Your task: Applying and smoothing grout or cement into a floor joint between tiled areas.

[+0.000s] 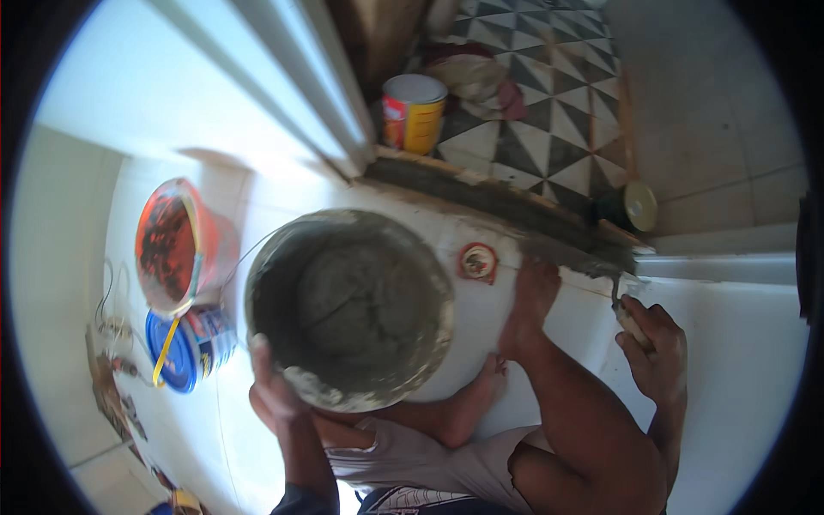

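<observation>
My left hand (276,390) is closed on the near-left rim of a large bucket (408,378), which tilts toward me. Wet grey mortar (360,287) lies inside the bucket. Off to the right, my right hand (657,352) wraps round the light handle of a trowel (633,330). Its bent metal neck points away from me, and the blade end is at the right end of a mortar-covered door threshold (481,202). How much of the blade is in the mortar I cannot tell.
A small red-edged round thing like a tape measure (477,263) lies right of the bucket. At left stand an orange bucket (225,249) and a tipped blue-lidded pail (176,352). Beyond the threshold are a red-yellow can (414,116), crumpled cloth (472,81) and another can (639,206).
</observation>
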Demonstrator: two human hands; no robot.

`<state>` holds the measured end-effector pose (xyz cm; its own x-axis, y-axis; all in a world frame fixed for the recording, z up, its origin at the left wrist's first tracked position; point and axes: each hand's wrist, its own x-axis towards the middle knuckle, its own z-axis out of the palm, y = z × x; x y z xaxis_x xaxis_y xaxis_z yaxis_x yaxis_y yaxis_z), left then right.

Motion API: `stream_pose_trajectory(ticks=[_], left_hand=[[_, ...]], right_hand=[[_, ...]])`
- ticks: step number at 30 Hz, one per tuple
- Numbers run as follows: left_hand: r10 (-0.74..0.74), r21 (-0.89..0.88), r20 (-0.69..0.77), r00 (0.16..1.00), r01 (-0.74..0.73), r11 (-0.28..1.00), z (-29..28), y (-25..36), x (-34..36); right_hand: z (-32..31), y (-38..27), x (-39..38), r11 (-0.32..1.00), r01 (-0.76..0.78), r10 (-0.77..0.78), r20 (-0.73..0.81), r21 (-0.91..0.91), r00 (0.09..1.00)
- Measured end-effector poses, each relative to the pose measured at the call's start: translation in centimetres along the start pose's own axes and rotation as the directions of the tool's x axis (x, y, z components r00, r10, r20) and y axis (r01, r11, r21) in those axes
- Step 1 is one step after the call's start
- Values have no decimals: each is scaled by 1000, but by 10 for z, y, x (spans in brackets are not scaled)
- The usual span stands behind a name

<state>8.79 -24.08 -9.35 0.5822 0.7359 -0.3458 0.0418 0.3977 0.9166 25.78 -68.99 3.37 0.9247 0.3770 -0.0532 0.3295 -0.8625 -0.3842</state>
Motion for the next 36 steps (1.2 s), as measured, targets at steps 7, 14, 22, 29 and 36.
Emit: stream_pose_trajectory(ticks=[7, 14, 22, 29, 36], left_hand=[[217, 8, 227, 949, -225, 974, 59, 5, -43], [193, 19, 232, 953, -203, 979, 97, 6, -59], [278, 134, 272, 921, -322, 937, 126, -7, -68], [332, 220, 387, 861, -435, 873, 143, -7, -59], [261, 210, 209, 942, -304, 929, 132, 11, -44]], right_hand=[[4, -104, 57, 892, 401, -253, 505, -207, 825], [71, -110, 100, 804, 473, -192, 595, -361, 780], [63, -74, 121, 987, 92, -159, 897, 132, 412], [56, -29, 102, 891, -398, -117, 958, 217, 260], [41, 20, 62, 631, -641, -103, 866, 437, 489]])
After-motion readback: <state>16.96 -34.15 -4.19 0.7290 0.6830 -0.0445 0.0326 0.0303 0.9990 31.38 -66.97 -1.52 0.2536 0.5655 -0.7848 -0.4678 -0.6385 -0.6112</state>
